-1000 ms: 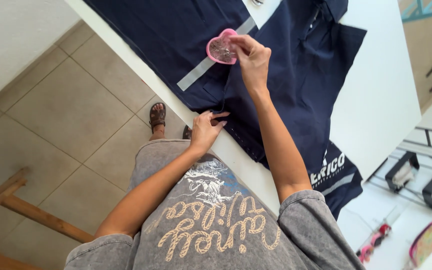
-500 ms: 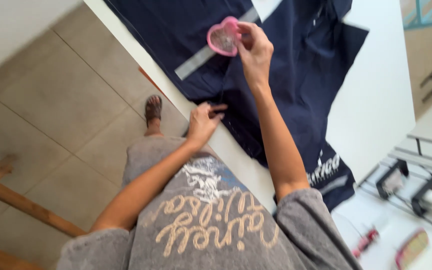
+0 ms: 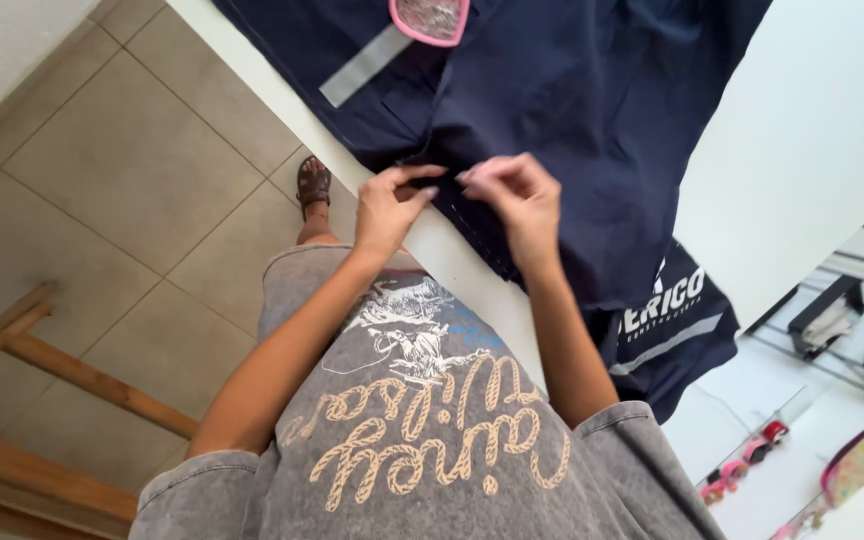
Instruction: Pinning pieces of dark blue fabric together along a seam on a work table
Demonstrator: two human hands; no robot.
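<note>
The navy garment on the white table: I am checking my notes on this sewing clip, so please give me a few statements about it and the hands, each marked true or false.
1. Both hands pinch the navy garment near the table edge. True: the left hand and the right hand meet there, fingers on the cloth.
2. The right hand holds the pink heart-shaped case. False: the case lies alone on the garment, far from both hands.
3. The garment has a grey strip. True.
4. The garment lies wholly on the white table. False: part hangs over the edge.
5. The floor is carpeted. False: beige tiles.
</note>
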